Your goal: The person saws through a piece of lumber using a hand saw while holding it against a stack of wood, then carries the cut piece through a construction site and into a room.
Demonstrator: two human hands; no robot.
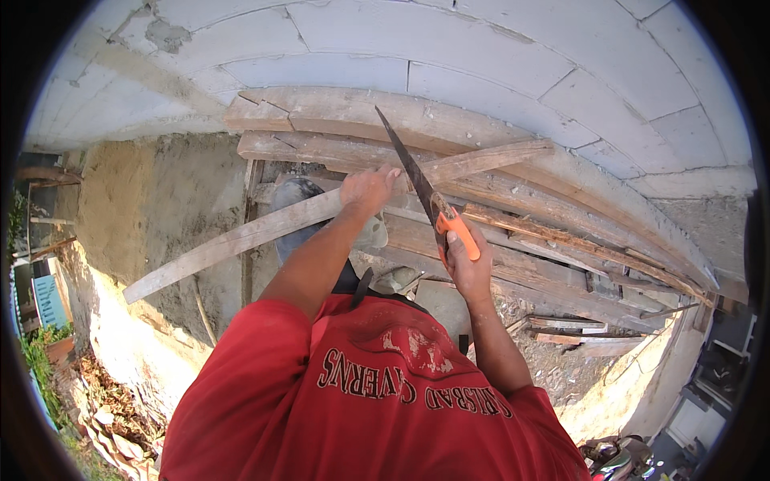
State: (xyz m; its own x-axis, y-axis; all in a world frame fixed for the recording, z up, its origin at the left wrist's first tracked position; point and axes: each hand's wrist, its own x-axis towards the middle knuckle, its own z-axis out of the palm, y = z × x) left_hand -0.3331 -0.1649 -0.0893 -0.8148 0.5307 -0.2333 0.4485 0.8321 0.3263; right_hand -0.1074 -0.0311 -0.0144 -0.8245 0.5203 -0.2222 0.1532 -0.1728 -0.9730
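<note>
left fingers (388, 178) — on pale plank (301, 213) | right fingers (457, 249) — gripping orange-handled saw (419, 181)

My saw handle (449, 221) looks like smooth plastic, its blade (407, 164) dull metal; my plank (241, 232) is rough, matt wood.

The head camera looks steeply down and forward from head height, through a wide round lens that bends straight edges and leaves the corners black. The red shirt (361, 433) sits closest, the left hand (367, 192) and right hand (469, 260) a little farther, the block wall (489, 48) beyond.
</note>
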